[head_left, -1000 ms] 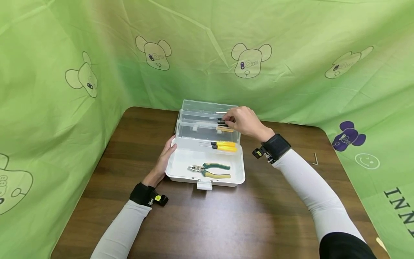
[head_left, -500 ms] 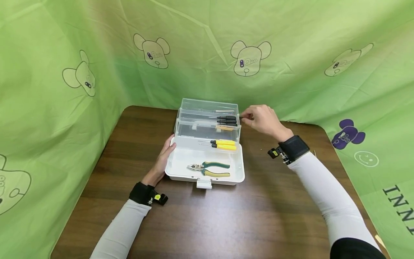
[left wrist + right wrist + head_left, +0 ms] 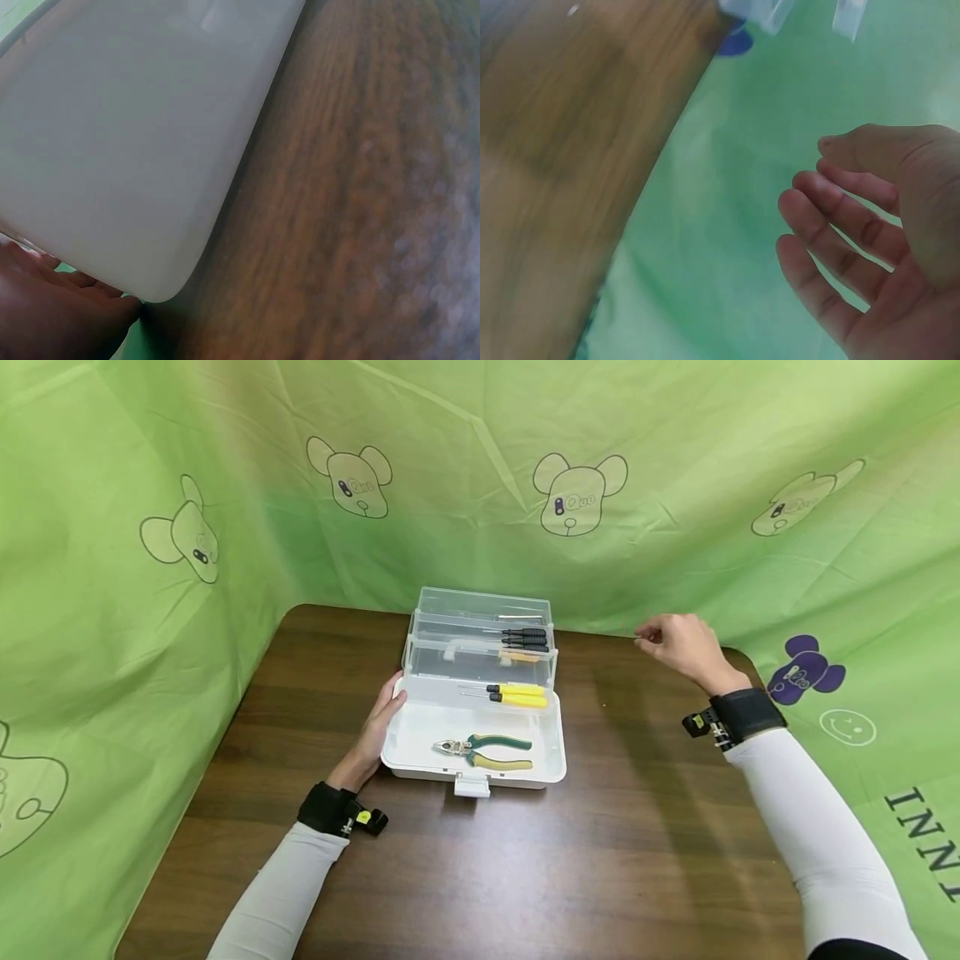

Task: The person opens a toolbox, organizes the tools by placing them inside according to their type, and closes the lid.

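Note:
In the head view my left hand (image 3: 378, 727) holds the left side of an open white toolbox (image 3: 408, 756), its thumb at the rim. The left wrist view shows those fingers (image 3: 67, 276) against the box's side. Pliers (image 3: 480, 752) with green and cream handles lie in the box's base, with two yellow-handled screwdrivers (image 3: 517, 700) behind them. Several black-handled screwdrivers (image 3: 525, 641) rest in a clear tray (image 3: 431, 625) above, and a thin metal rod (image 3: 520, 617) lies at the back. My right hand (image 3: 870, 232) hangs in the air at the right, fingers loosely bent and holding nothing.
The box stands on a brown wooden table (image 3: 600, 827). Green printed cloth (image 3: 480, 543) hangs around its back and sides. An orange handle (image 3: 520, 657) shows through the clear tray. A tiny pale speck (image 3: 604, 705) lies on the wood.
My right hand has left the black screwdrivers and moved far to the right, off the toolbox. Its forearm now covers where an L-shaped hex key lay. My left hand stays at the box.

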Demonstrator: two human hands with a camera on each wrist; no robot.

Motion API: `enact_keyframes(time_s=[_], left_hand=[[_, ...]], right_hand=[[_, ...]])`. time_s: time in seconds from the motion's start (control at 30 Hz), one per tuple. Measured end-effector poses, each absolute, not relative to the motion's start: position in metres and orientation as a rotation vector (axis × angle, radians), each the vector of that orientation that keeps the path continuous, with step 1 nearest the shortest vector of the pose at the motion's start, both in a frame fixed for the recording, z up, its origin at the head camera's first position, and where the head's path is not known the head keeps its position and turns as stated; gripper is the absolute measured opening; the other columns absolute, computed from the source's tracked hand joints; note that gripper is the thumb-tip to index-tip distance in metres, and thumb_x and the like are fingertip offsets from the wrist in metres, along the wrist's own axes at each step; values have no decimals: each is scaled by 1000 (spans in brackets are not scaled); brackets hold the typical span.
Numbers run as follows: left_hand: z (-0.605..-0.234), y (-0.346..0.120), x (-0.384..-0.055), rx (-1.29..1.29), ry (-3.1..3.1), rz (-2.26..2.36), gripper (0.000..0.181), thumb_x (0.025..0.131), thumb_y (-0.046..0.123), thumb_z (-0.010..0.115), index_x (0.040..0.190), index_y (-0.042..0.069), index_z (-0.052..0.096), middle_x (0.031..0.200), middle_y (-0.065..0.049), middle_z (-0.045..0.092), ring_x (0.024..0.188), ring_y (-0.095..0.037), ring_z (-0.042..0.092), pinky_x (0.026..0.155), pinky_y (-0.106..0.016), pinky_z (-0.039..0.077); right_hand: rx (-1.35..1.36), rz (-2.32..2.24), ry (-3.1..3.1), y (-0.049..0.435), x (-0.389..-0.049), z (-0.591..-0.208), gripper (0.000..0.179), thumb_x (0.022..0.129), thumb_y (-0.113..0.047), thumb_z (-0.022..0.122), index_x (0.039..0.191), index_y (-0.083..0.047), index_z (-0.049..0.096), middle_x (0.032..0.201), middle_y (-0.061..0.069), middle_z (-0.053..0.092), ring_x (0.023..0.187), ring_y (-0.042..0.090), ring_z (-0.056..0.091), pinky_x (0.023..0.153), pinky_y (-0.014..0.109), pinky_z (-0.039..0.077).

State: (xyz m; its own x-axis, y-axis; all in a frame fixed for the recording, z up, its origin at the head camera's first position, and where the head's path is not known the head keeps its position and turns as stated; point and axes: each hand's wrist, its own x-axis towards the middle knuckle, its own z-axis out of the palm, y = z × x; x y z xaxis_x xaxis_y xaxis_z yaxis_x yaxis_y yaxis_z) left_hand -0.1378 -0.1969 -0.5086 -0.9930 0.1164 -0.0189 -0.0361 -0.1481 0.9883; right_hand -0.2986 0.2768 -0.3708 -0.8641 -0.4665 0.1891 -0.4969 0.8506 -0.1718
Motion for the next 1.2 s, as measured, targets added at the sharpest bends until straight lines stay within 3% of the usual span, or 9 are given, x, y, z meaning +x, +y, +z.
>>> enact_keyframes(time_s=[0.27, 0.53, 0.77, 0.97, 1.2], left_hand=[[-508, -196, -137, 115, 1959, 2321, 68, 113, 31, 34, 170, 6, 7, 176, -16, 10, 163, -30, 4, 129, -53, 2], [-508, -198, -138, 117, 1967, 2325, 68, 113, 31, 35, 170, 7, 8, 175, -15, 10, 162, -28, 4, 129, -53, 2], [-510, -197, -140, 129, 1938, 2348, 67, 113, 29, 34, 170, 7, 7, 175, -16, 12, 161, -28, 8, 129, -51, 4], [-510, -199, -140, 121, 1954, 2338, 67, 113, 30, 33, 170, 7, 7, 176, -16, 10, 162, -28, 6, 130, -51, 3], [-511, -197, -140, 118, 1950, 2335, 67, 113, 30, 34, 170, 7, 8, 175, -16, 12, 162, -29, 7, 129, -52, 3]], right_hand=[[561, 327, -2999, 338, -295, -382, 19, 97, -12, 74, 110, 1, 79, 98, 24, 77, 80, 44, 71, 68, 60, 54], [364, 261, -3142, 399, -294, -403, 26, 97, -19, 72, 109, 4, 77, 101, 28, 76, 89, 57, 67, 60, 55, 51], [235, 247, -3244, 430, -287, -413, 30, 96, -22, 72, 110, 4, 77, 113, 35, 70, 100, 65, 62, 76, 71, 51], [150, 216, -3368, 443, -281, -420, 37, 96, -28, 71, 94, 8, 73, 101, 40, 68, 94, 68, 60, 76, 70, 51], [70, 240, -3438, 450, -274, -430, 37, 95, -32, 71, 78, 1, 70, 86, 28, 69, 88, 59, 64, 69, 60, 54]])
